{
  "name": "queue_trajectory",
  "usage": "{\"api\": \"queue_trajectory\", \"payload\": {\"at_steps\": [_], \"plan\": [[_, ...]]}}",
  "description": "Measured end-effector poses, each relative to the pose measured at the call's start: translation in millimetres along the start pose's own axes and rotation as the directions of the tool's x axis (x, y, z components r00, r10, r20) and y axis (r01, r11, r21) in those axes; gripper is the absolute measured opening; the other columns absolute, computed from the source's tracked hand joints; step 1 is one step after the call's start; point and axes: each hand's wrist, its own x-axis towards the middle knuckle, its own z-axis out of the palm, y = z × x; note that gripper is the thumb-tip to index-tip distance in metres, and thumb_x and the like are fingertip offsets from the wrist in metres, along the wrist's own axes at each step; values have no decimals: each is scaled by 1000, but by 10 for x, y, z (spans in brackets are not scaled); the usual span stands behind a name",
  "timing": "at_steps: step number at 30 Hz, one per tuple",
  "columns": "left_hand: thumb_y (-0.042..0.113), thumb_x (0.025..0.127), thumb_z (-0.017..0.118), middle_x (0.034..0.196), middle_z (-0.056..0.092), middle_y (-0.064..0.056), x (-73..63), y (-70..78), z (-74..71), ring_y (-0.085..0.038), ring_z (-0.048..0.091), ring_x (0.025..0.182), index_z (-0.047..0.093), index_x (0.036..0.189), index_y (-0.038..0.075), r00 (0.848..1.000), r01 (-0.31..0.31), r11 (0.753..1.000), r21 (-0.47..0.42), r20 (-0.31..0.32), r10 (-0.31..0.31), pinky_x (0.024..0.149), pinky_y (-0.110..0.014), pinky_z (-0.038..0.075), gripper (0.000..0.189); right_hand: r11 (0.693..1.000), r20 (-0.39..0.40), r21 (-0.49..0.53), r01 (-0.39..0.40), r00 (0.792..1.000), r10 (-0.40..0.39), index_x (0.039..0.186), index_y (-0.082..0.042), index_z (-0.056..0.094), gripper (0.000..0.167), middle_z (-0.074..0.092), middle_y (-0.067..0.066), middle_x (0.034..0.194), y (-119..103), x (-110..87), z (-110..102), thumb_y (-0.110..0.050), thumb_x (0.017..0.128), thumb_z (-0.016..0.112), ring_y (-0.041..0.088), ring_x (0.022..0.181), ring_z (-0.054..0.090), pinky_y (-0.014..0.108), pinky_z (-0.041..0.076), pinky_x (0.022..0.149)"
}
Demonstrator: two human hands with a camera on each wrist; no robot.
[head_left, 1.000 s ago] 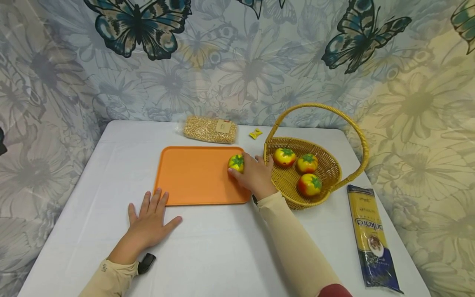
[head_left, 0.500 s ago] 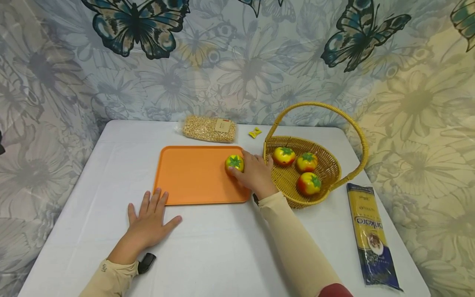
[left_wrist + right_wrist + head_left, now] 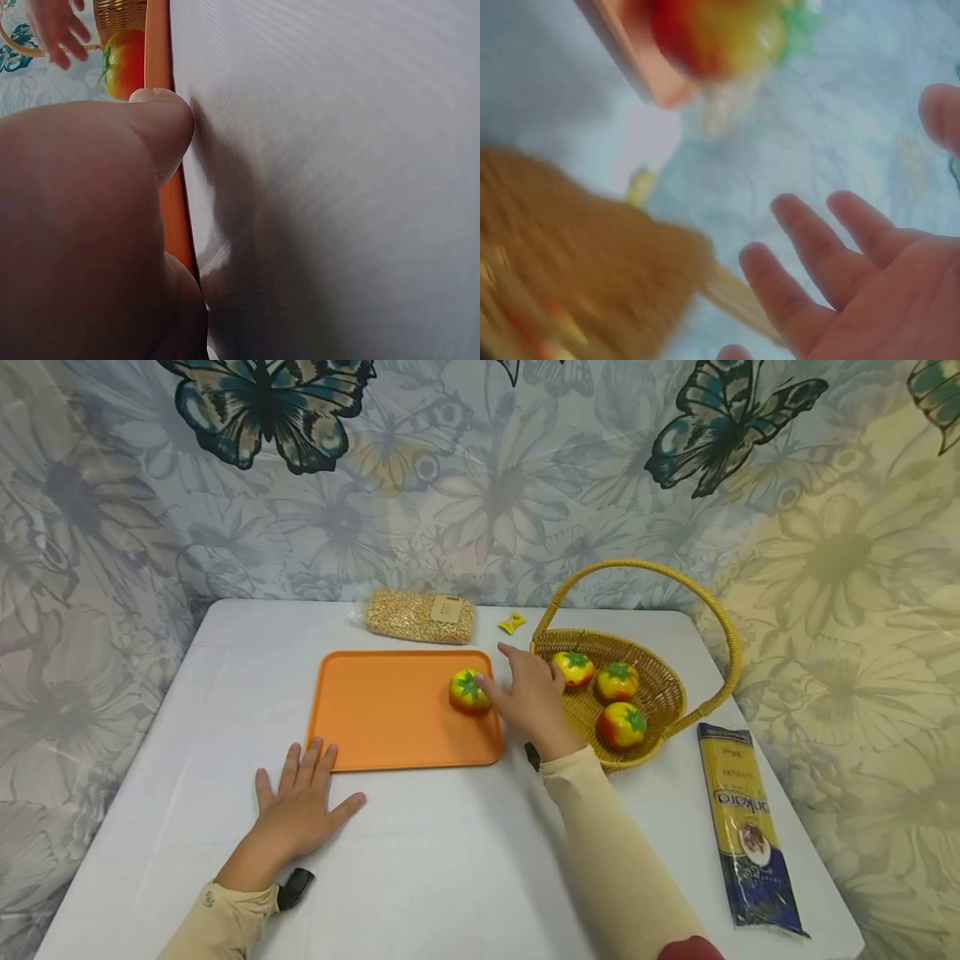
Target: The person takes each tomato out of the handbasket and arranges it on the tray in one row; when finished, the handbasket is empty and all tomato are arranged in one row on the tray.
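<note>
A red-and-yellow toy tomato with a green leafy top sits at the right end of the orange tray. Just right of it is my right hand, raised between tray and basket with its fingers spread. In the right wrist view, a gap separates the open palm from the blurred tomato. My left hand lies with spread fingers on the table by the tray's near left corner, fingertips at its edge. Three similar tomatoes lie in the wicker basket on the right.
Behind the tray lies a clear bag of grains or dried kernels, with a small yellow wrapped candy beside it. A long yellow-and-blue packet lies near the table's right edge. The basket's tall handle arches above it.
My right hand has let go of the tomato and drawn back to the right, fingers opening. The tomato has shifted slightly left on the tray. My left hand stays in place.
</note>
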Motion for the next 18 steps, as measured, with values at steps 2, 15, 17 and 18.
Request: {"api": "queue_trajectory", "payload": {"at_steps": [2,15,17,18], "plan": [[72,101,52,175,2,-26,5,-9,2,-48,-11,159,17,168,-1,1000,-3,1000,7,-4,3,109,-78,-22,105,1000,-21,6,-3,1000,3,161,-14,46,71,54,12,156,3,-5,-132,-52,103,66,39,145,42,68,5,121],[66,102,56,174,1,-28,6,20,-35,-50,-10,158,17,167,-2,1000,15,1000,18,22,-16,108,-78,-22,102,993,-43,22,-119,992,120,166,-13,37,77,43,17,164,402,73,-828,-60,106,53,49,146,38,71,9,117],[68,102,55,174,1,-27,4,22,-32,-50,-11,158,17,168,-2,999,19,1000,21,28,-20,108,-78,-23,103,989,-34,26,-149,988,149,166,-12,35,80,42,19,165,500,92,-864,-62,106,51,50,146,38,71,11,117],[69,101,54,174,0,-27,6,19,-28,-49,-11,158,16,168,-2,999,21,999,24,32,-22,108,-78,-23,104,986,-27,27,-163,986,163,167,-12,34,81,40,20,165,545,98,-876,-63,106,50,51,146,37,71,11,116]]}}
